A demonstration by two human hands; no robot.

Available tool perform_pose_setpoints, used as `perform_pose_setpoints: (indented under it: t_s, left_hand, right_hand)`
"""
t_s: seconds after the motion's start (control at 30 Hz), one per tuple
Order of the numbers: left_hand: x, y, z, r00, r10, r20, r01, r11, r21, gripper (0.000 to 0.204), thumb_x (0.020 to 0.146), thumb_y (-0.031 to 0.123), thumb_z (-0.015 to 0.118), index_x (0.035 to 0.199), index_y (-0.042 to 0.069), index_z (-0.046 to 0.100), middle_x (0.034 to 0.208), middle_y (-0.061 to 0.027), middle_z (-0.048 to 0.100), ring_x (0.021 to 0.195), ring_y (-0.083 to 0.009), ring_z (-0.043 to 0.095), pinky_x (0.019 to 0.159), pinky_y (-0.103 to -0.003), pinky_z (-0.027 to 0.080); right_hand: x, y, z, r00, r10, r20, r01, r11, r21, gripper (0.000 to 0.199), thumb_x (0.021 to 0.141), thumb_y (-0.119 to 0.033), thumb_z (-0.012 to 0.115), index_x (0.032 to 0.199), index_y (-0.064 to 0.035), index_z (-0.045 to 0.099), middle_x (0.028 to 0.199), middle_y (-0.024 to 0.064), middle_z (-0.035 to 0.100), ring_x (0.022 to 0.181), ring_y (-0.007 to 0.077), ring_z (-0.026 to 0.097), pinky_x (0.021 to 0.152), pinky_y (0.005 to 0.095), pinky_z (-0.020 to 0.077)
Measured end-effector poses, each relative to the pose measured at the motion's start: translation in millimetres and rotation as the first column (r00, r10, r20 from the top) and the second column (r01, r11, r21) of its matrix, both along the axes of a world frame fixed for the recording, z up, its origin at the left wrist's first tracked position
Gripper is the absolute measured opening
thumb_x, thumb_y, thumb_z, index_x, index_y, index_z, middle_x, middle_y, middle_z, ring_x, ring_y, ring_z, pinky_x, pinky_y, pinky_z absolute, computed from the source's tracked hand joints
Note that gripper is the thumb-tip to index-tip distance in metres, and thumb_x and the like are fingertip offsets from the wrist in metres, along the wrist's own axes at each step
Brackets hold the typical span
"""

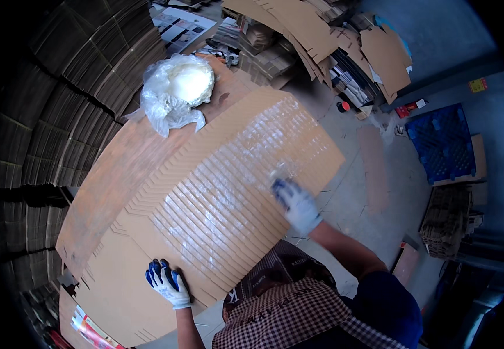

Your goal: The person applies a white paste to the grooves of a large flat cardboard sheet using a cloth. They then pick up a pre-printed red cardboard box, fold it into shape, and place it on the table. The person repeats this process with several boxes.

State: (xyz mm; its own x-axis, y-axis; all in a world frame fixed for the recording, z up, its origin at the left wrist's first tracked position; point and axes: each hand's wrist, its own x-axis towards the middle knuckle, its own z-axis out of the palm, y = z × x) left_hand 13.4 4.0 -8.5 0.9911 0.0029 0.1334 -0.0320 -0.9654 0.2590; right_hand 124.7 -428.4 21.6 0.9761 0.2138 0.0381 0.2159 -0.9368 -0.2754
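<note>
Overlapping brown cardboard sheets (228, 232) lie fanned out in steps across the table, with wet white paste (211, 180) smeared in streaks over their exposed strips. My left hand (168, 286), in a white glove with blue fingertips, rests flat on the cardboard at the lower left, fingers apart. Over the right part of the fan is my right hand (298, 206), gloved alike and blurred by motion. Its fingers curl round a small pale thing at the pasted surface, too smeared to name. A plastic-lined basin (176, 96) of white paste stands at the table's far side.
The bare wooden table (112, 180) shows beyond the sheets. Tall bundled cardboard stacks (83, 70) line the left side. More cardboard (292, 29) is piled at the back. A blue plastic pallet (442, 142) leans at the right. Scraps lie on the grey floor (345, 192).
</note>
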Motion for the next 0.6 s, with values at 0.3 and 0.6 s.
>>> perform_pose_setpoints:
  t_s: [0.3, 0.6]
  left_hand:
    - [3, -4, 7, 1.0, 0.003, 0.019, -0.002, 0.999, -0.037, 0.043, 0.088, 0.017, 0.056, 0.13, 0.006, 0.058, 0.138, -0.0172, 0.052, 0.132, -0.0365, 0.043, 0.113, -0.053, 0.025]
    - [2, -4, 6, 1.0, 0.001, 0.02, 0.0, 0.999, -0.033, 0.044, 0.087, 0.016, 0.057, 0.13, 0.005, 0.058, 0.139, -0.0172, 0.051, 0.132, -0.0364, 0.043, 0.114, -0.053, 0.024]
  right_hand:
    - [3, 5, -4, 0.989, -0.131, -0.067, 0.136, 0.988, 0.073, 0.037, 0.083, -0.014, 0.062, 0.12, -0.0106, 0.06, 0.133, 0.0117, 0.055, 0.115, 0.0317, 0.057, 0.097, 0.0412, 0.0483]
    - [15, 10, -14, 0.934, -0.287, -0.213, 0.321, 0.935, 0.147, 0.034, 0.086, -0.014, 0.063, 0.12, -0.0097, 0.062, 0.117, 0.0168, 0.064, 0.105, 0.0381, 0.062, 0.09, 0.0417, 0.0517]
